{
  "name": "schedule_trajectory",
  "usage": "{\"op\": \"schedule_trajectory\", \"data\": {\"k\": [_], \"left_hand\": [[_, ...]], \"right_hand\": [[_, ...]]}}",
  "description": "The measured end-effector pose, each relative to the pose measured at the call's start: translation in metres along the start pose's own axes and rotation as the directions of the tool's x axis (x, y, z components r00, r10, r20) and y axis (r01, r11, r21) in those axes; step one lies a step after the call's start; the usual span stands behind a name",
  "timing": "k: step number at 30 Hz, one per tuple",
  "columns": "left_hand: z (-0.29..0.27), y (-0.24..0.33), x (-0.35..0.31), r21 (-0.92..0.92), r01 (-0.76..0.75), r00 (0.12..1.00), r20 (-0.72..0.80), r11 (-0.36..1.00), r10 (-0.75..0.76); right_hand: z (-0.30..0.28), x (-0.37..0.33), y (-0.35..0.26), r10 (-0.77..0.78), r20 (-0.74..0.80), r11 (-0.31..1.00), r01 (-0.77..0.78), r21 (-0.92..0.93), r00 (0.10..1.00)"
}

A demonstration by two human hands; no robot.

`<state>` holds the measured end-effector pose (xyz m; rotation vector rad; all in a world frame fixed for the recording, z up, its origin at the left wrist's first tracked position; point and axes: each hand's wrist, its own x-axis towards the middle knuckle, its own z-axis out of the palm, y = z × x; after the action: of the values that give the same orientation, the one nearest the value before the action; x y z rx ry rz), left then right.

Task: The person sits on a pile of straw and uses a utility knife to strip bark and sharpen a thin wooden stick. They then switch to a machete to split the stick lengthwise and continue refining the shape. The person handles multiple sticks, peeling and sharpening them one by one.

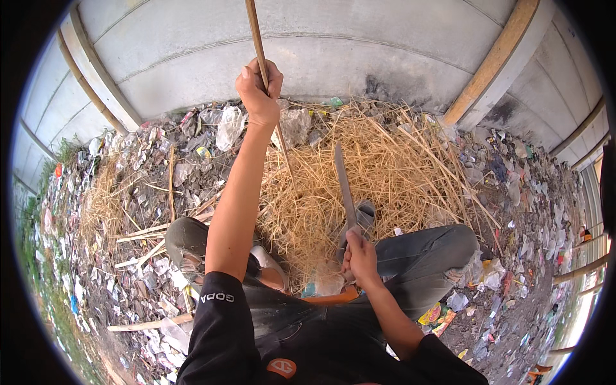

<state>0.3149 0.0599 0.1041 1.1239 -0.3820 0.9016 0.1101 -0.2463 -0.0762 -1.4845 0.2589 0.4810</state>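
Observation:
My left hand [260,93] is raised at arm's length, its fingers wrapped round a long thin bamboo strip [256,32]. The strip runs from the top edge of the view down through the fist, and its lower end points at the pale shavings. Close to my right knee, my right hand [361,258] grips the handle of a machete [344,186]. Its dark blade points up and away, apart from the strip. A heap of straw-coloured shavings [378,173] spreads in front of my bent legs.
A grey concrete wall [359,64] stands behind the heap, with a bamboo post [494,58] at the right. Plastic litter [513,269] covers the ground around me. Split bamboo pieces [151,325] lie at the left. My foot in a shoe [269,266] is near the shavings.

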Motion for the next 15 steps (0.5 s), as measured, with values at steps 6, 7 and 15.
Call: {"op": "schedule_trajectory", "data": {"k": [6, 7, 15], "left_hand": [[-0.002, 0.015, 0.003, -0.111, 0.158, 0.962, 0.240, 0.981, -0.127], [-0.002, 0.017, 0.004, -0.120, 0.175, 0.954, 0.266, 0.977, -0.138], [0.004, 0.019, -0.004, -0.079, 0.228, 0.936, 0.293, 0.970, -0.196]], "right_hand": [[0.016, -0.024, -0.213, -0.671, -0.175, 0.662, 0.688, 0.297, 0.721], [0.020, -0.026, -0.219, -0.746, -0.225, 0.542, 0.769, 0.339, 0.626], [0.035, -0.005, 0.001, 0.031, 0.181, 0.993, -0.010, -0.116, 0.983]]}}
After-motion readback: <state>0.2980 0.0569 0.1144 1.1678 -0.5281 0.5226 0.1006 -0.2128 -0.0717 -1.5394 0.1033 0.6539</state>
